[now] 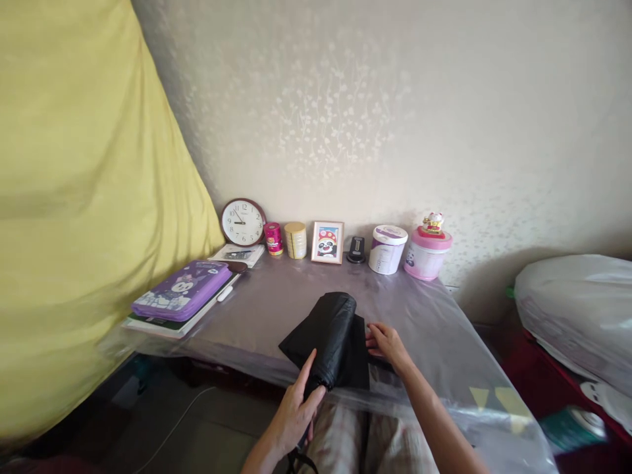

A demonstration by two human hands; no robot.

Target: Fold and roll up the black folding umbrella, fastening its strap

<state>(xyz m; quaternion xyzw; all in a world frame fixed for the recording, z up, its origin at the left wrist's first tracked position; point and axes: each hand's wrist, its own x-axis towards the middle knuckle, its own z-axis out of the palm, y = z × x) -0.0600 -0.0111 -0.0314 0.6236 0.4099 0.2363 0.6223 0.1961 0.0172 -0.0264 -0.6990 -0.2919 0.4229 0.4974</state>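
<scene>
A folded black umbrella (332,336) lies at a slant over the table's near edge, its cloth partly rolled, with loose flaps spread on both sides. My left hand (296,408) is wrapped round its lower end, and a dark wrist cord hangs below. At the edge of the right-hand flap, the bent fingers of my right hand (386,343) pinch the black cloth. Something dark shows under that hand; I cannot make out what it is.
A plastic-covered table (419,316) stands against the wall. Along its back are a round clock (243,222), a pink can (273,239), a yellow tin (295,240), a framed panda picture (327,242) and two tubs (388,250). A purple case (182,289) lies on books at left.
</scene>
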